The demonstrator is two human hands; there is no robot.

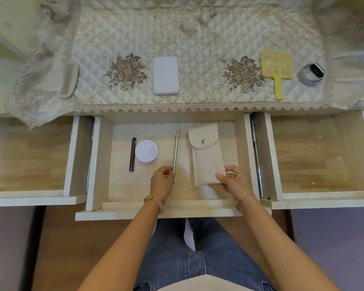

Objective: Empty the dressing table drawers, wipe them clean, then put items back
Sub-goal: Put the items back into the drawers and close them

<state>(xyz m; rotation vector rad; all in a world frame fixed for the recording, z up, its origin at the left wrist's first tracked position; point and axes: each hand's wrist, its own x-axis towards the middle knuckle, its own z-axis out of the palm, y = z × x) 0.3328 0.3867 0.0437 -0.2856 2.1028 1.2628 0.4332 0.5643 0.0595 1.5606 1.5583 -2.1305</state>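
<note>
Your left grip (pixel 163 181) is pinched on the near end of the metal stick (pixel 175 150). Your right grip (pixel 233 181) is clamped on the near edge of the cloth pouch (pixel 206 156). Both items lie inside the middle drawer (pixel 124 214), with a pen (pixel 132 154) and a round pad (pixel 146 151) towards its left side.

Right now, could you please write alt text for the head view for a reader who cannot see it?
Over the open middle drawer, a person's left grip pinches a thin metal rod and the right grip holds a cream snap pouch. A dark pen and round white case lie in the drawer.
</note>
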